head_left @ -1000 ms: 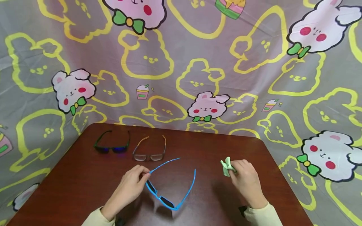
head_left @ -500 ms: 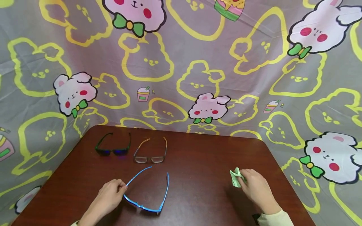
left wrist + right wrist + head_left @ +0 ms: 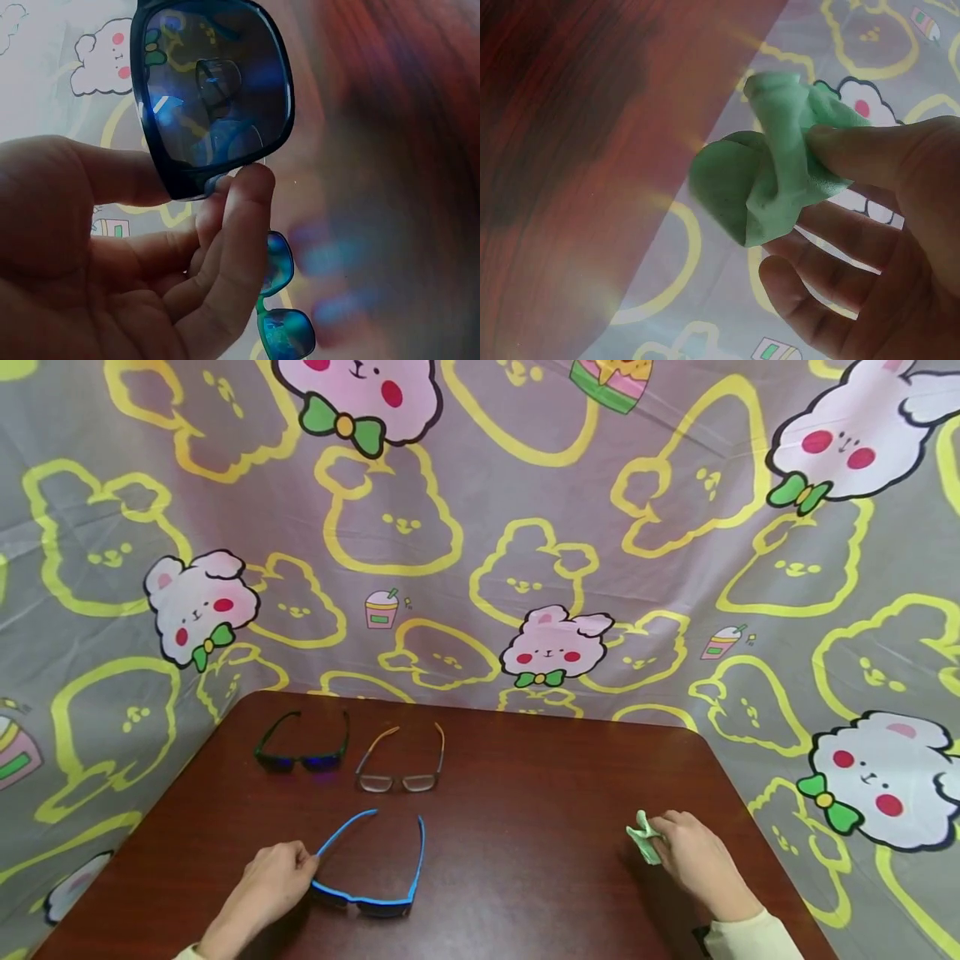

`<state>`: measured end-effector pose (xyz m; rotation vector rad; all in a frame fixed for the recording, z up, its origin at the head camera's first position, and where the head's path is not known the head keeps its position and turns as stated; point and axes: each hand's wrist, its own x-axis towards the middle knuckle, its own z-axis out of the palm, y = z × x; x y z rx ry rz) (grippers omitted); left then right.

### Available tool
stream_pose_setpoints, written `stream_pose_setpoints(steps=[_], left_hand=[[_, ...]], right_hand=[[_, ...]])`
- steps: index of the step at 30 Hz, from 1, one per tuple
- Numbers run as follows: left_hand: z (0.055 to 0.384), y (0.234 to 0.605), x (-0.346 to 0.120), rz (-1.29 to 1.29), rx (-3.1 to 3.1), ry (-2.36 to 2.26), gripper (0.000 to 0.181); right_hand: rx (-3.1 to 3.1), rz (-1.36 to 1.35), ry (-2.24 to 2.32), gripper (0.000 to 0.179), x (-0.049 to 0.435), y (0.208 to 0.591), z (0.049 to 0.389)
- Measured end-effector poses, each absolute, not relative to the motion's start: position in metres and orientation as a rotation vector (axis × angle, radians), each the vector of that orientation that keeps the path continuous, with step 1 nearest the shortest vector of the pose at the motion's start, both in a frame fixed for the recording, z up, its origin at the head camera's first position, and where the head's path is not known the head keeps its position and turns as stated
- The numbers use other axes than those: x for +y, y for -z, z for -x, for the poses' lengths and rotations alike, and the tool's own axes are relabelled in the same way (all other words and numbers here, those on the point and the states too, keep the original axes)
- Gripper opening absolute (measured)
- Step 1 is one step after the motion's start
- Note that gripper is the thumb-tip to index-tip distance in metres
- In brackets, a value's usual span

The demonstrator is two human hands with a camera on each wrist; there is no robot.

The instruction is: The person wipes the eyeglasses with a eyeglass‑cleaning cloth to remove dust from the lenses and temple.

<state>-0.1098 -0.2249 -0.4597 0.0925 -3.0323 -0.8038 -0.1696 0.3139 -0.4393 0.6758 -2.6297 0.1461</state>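
Blue-framed sunglasses (image 3: 412,893) with dark lenses sit low over the front left of the table, their unfolded temples pointing to the back. My left hand (image 3: 272,881) pinches them at the left hinge corner between thumb and fingers. In the left wrist view one dark lens (image 3: 217,82) fills the top, with the frame's corner at the fingertips. My right hand (image 3: 697,860), on the right side, pinches a crumpled light green cloth (image 3: 780,165) between thumb and fingers. The cloth's loose folds stick out to the left of the fingers in the head view.
Behind the left hand, dark green-framed sunglasses (image 3: 303,762) with blue lenses lie unfolded on the brown table (image 3: 525,793). Clear-lensed eyeglasses (image 3: 397,783) with orange-tipped temples lie beside them. A patterned curtain (image 3: 427,585) encloses the table's back and sides.
The left hand has carried the blue sunglasses to the left and lowered them toward the table, turning their front to face the person. The right hand has moved right with the cloth.
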Motion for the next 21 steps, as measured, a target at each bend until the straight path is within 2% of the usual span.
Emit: stream_pose_setpoints(steps=[11,21], left_hand=[[0.116,0.462,-0.219,-0.028,-3.019,0.774,0.023],[0.111,0.464,-0.22,-0.033,-3.054,0.79,0.019]], right_hand=[[-2.615,-0.902,-0.122,0.022,0.306,0.454,0.189],[-2.896,-0.916,-0.108,0.043,0.288,0.466,0.192]])
